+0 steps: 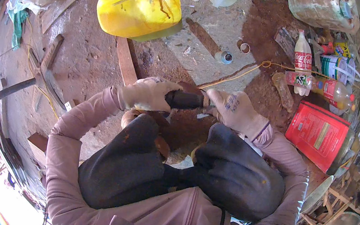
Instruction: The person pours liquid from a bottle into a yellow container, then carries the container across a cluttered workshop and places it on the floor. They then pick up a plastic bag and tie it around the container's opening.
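In front of my knees, both gloved hands are closed around a short, dark cylindrical thing (185, 100) held level between them. My left hand (149, 94) wraps its left end. My right hand (234, 109) grips the paler right end, thumb lying along the top. A brown part shows just behind the dark body; whether it belongs to the same thing I cannot tell. A thin yellow cord (234, 77) runs up to this spot from the right, and its end is hidden. The palm sides of both hands are out of sight.
A yellow jerrycan (134, 11) with its top cut open stands ahead, near a wooden strip (125, 62) and a small clear bottle (225, 57). On the right lie plastic drink bottles (303, 60), a white pail (333, 67) and a red tin (318, 133). Wood pieces (50, 56) lie left.
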A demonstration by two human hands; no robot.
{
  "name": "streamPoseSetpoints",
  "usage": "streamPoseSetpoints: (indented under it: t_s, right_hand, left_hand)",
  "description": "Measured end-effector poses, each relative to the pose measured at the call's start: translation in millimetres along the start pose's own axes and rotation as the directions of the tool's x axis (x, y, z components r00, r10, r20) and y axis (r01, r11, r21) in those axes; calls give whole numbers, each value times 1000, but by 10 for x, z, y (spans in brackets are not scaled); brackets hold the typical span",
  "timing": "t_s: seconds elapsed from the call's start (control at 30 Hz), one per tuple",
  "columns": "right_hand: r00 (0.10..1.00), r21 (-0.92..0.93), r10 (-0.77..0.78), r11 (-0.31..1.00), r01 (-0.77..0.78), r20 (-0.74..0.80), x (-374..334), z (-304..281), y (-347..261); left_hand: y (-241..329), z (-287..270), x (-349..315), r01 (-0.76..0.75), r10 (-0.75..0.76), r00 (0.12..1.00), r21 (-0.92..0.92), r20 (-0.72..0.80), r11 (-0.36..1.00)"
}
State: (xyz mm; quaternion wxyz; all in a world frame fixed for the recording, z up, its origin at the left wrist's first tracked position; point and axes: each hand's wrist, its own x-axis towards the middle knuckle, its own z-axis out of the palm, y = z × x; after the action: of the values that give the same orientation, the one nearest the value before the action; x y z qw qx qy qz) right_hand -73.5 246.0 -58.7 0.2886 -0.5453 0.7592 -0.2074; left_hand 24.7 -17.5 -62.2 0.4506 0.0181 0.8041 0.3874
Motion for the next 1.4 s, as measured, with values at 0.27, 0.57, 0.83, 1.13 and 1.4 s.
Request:
streamPoseSetpoints:
  t_s: [0.27,0.57,0.83,1.13,1.4]
  right_hand:
    - [972,599,125,801,18,-197,-45,418,129]
    - [772,465,298,885,-3,-561,995,-935,544]
    - [393,-534,-488,846,-7,-779,2558,-1257,-33]
    - [509,-649,-595,755,90,-622,2472,-1172,-211]
    - [595,-571,-540,805,160,-595,2367,-1094,-221]
  left_hand:
    - [-111,188,115,-59,151,944,301,-294,952]
    - [-130,95,650,106,232,818,535,-527,838]
    - [-8,21,336,-246,631,289,581,-720,775]
    - [-246,-557,-268,68,550,-205,549,-810,833]
    - [-475,-1134,-277,193,429,-7,420,-903,887]
